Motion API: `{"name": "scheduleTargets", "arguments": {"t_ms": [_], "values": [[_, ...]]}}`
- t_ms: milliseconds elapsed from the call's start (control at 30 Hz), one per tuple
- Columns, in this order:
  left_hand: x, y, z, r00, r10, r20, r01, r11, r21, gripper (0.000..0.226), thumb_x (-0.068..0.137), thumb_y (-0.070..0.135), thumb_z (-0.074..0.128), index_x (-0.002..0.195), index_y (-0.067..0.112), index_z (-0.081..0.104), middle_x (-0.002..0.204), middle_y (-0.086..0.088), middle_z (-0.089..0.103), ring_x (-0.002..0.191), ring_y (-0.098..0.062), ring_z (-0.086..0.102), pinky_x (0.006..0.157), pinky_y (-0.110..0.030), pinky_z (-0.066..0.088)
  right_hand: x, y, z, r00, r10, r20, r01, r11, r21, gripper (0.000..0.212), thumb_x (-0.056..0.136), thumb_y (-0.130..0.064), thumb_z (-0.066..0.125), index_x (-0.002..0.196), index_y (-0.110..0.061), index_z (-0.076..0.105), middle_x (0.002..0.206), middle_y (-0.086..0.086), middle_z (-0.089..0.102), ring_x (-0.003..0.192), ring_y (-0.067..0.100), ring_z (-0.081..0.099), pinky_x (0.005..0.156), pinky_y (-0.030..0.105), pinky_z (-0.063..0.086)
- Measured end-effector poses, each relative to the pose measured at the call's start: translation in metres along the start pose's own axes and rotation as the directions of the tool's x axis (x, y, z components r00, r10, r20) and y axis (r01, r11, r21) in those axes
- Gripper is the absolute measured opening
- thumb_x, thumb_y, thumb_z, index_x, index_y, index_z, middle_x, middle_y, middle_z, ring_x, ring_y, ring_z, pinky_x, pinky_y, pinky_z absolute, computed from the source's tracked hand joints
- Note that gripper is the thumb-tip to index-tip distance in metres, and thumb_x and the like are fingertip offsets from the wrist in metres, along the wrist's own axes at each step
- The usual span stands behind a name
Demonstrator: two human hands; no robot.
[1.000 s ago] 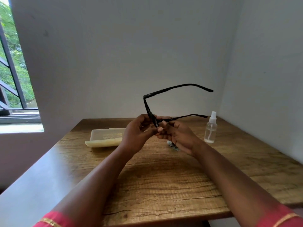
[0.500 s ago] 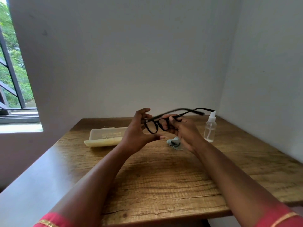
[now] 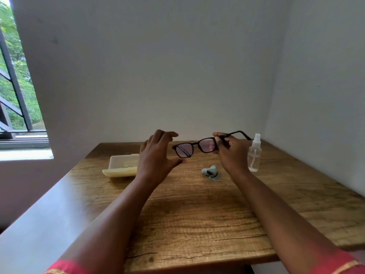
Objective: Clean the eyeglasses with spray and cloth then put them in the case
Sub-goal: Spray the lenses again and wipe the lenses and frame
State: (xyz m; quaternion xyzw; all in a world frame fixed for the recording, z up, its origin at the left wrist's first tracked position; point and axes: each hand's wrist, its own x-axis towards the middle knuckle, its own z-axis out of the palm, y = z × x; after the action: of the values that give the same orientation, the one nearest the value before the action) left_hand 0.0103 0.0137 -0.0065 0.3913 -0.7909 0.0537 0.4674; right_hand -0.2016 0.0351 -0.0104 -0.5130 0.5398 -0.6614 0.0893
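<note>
The black-framed eyeglasses hang in the air above the back of the wooden table, lenses facing me. My right hand pinches them at the right hinge and temple. My left hand hovers just left of the frame with fingers spread, apart from it and holding nothing. A crumpled grey-green cloth lies on the table below the glasses. The clear spray bottle with a white nozzle stands upright behind my right hand. The cream eyeglass case lies open at the back left, partly hidden by my left hand.
White walls close off the table at the back and on the right. A barred window is at the left, with a grey ledge along the table's left side.
The glasses dropped from held high, temples pointing right, to level with lenses facing me. My left hand let go and opened; my right hand carried them to the right.
</note>
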Motion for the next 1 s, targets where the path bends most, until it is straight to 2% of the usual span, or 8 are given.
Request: {"name": "scheduleTargets", "arguments": {"t_ms": [300,533,633,733,767,833,900,1000], "values": [[-0.001,-0.007,0.001,1.0,-0.003,-0.005,0.003,0.997,0.071,0.053,0.066,0.04,0.083,0.114,0.027,0.063,0.11,0.008,0.058,0.106,-0.015,0.053,0.097,-0.037,0.033,-0.004,0.001,0.005,0.998,-0.019,0.068,0.014,0.997,0.072,0.013,0.098,-0.021,0.059,0.105,-0.026,0.069,0.083,0.002,0.075,0.088,0.018,0.072,0.088,0.047,0.057],[-0.001,-0.009,-0.002,0.999,-0.037,-0.023,0.038,0.999,0.033,0.052,0.066,0.04,0.082,0.114,0.029,0.066,0.108,0.008,0.058,0.104,-0.017,0.049,0.09,-0.033,0.031,-0.006,-0.005,0.004,0.993,0.015,0.113,-0.033,0.986,0.161,0.021,0.097,-0.015,0.059,0.115,-0.01,0.069,0.087,0.005,0.074,0.085,0.014,0.073,0.08,0.029,0.06],[0.0,-0.009,-0.003,0.998,-0.051,-0.027,0.052,0.998,0.03,0.05,0.066,0.041,0.082,0.113,0.031,0.067,0.107,0.009,0.057,0.103,-0.017,0.048,0.089,-0.036,0.033,-0.005,-0.003,0.001,0.992,-0.079,0.097,0.077,0.997,0.02,0.023,0.096,-0.014,0.06,0.117,-0.018,0.069,0.087,-0.002,0.073,0.077,0.014,0.071,0.075,0.03,0.06],[0.001,-0.01,-0.003,0.997,-0.07,-0.042,0.071,0.997,0.018,0.052,0.064,0.041,0.083,0.113,0.031,0.068,0.106,0.009,0.057,0.103,-0.017,0.048,0.088,-0.034,0.032,-0.005,-0.005,-0.003,0.97,-0.229,0.076,0.237,0.965,-0.112,0.027,0.094,-0.006,0.059,0.116,-0.018,0.069,0.078,-0.009,0.066,0.058,0.002,0.057,0.057,0.013,0.044],[0.002,-0.011,-0.003,0.995,-0.081,-0.052,0.081,0.997,0.008,0.052,0.063,0.041,0.084,0.112,0.031,0.069,0.105,0.009,0.057,0.103,-0.016,0.048,0.087,-0.033,0.03,-0.005,-0.006,-0.005,0.954,-0.292,0.071,0.299,0.94,-0.165,0.026,0.092,-0.005,0.059,0.113,-0.016,0.069,0.08,-0.006,0.066,0.065,0.001,0.059,0.061,0.013,0.045],[0.002,-0.011,-0.002,0.992,-0.107,-0.067,0.106,0.994,-0.019,0.053,0.06,0.042,0.085,0.11,0.031,0.07,0.105,0.01,0.057,0.102,-0.015,0.048,0.086,-0.031,0.028,-0.001,-0.005,-0.009,0.898,-0.439,0.032,0.416,0.823,-0.387,0.028,0.084,-0.001,0.059,0.107,-0.011,0.069,0.093,0.003,0.067,0.086,0.017,0.061,0.075,0.032,0.05],[0.003,-0.012,-0.002,0.99,-0.12,-0.072,0.117,0.992,-0.039,0.054,0.06,0.042,0.085,0.11,0.032,0.07,0.105,0.011,0.056,0.102,-0.013,0.048,0.086,-0.031,0.028,0.004,-0.003,-0.014,0.856,-0.513,-0.058,0.367,0.684,-0.63,0.037,0.074,-0.003,0.061,0.109,-0.013,0.066,0.108,0.007,0.061,0.099,0.028,0.054,0.081,0.036,0.041],[0.003,-0.013,-0.003,0.987,-0.142,-0.072,0.139,0.989,-0.054,0.053,0.06,0.042,0.084,0.111,0.032,0.07,0.104,0.013,0.054,0.101,-0.01,0.047,0.087,-0.031,0.028,0.005,-0.001,-0.025,0.875,-0.437,-0.208,0.147,0.65,-0.746,0.051,0.071,-0.008,0.064,0.12,-0.021,0.054,0.124,0.009,0.048,0.112,0.029,0.045,0.084,0.04,0.037]]}}
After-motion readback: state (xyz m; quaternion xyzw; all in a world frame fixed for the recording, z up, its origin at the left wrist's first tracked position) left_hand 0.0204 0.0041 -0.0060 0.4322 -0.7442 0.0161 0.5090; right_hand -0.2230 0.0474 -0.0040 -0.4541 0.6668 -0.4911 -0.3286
